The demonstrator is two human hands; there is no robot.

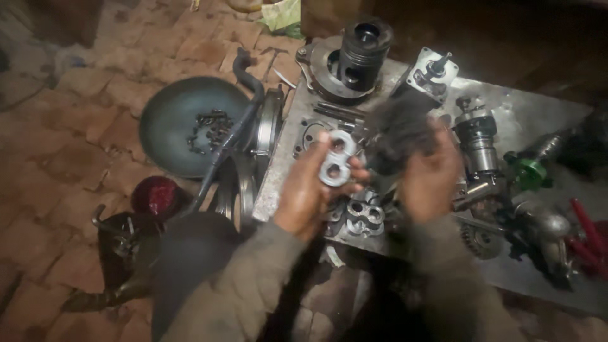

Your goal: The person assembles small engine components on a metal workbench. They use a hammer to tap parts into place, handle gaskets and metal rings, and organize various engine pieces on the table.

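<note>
My left hand [308,193] holds up a flat metal plate shaped like a figure eight [335,158], with two round holes, pinched between thumb and fingers. My right hand [430,177] grips a dark, blurred rag [400,130] just to the right of the plate. Both hands hover over a metal sheet [538,104] covered with engine and pump parts. Directly under the hands lies a housing with twin bores [364,215].
A piston [362,47] stands on a round flange at the sheet's far end, next to a shafted pump part [432,71]. A dark round pan [183,123] with small bolts, a black hose [244,120] and a red lamp [155,195] lie on the brick floor at left.
</note>
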